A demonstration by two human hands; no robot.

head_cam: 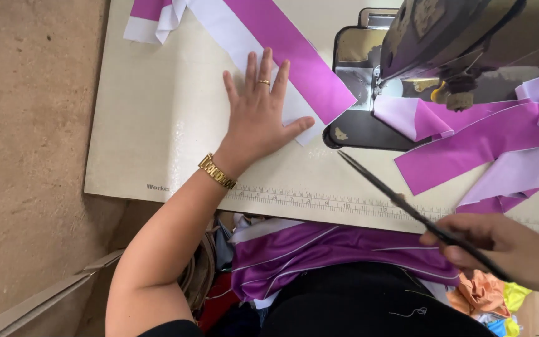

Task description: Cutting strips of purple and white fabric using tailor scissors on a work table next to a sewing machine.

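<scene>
Left hand (256,118) lies flat, fingers spread, pressing the purple and white cloth strip (282,62) | right hand (500,246) is closed around long dark scissors (407,206) | sewn purple strips (488,143) sit above right hand, by the sewing machine (444,37) | this strip not yet stitched

- Cream laminate table (157,118), printed ruler scale (319,203) along near edge.
- On it: purple-and-white fabric strip (269,43), left hand (258,118) flat on that strip, dark sewing machine (432,56), heap of purple and lilac fabric strips (500,143).
</scene>
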